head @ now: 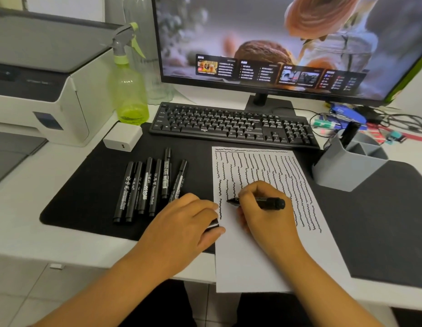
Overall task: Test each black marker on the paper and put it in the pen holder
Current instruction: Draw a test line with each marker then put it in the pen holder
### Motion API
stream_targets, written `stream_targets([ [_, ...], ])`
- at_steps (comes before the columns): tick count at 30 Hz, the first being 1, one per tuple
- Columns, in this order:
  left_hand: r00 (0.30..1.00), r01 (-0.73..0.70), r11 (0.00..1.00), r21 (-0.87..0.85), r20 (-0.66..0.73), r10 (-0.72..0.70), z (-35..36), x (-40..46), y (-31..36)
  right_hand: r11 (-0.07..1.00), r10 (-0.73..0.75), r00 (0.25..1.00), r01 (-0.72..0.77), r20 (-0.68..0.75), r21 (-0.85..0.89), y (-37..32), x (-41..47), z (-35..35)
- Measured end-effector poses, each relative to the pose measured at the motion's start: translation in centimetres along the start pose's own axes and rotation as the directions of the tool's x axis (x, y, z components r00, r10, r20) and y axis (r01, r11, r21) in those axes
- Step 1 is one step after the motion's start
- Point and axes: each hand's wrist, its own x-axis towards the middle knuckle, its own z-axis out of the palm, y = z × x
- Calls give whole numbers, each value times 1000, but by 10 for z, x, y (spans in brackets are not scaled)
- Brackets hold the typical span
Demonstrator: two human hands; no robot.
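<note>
1. Six capped black markers (pixel 148 187) lay in a loose row on the dark desk mat (pixel 87 185), just left of the paper (pixel 264 251). They looked light, stiff and smooth-barrelled, so apt to roll; mid-barrel seemed the sound place to pinch one.
2. The left hand (pixel 184 223) rested at the paper's left edge, fingers curled round a small black piece (pixel 212 225), probably the cap, while its fingertips touched the sheet.
3. The paper, thin and easily shifted, lay covered in wavy test lines over its upper part; a steadying press looked wise.
4. The right hand (pixel 261 206) gripped the uncapped marker in hand (pixel 259 201) in a writing hold near the tip, nib touching the paper's left part beside an unfinished column of squiggles.
5. The grey pen holder (pixel 342 168) stood just right of the paper's top corner, with one dark marker (pixel 350 135) upright inside.
</note>
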Motion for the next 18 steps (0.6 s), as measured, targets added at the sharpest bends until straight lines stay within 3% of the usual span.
stream_targets([
  [18,999,30,999,15,-28,-30,3,-3,4,999,7,1000,-8,25,36,-2,-3,-1],
])
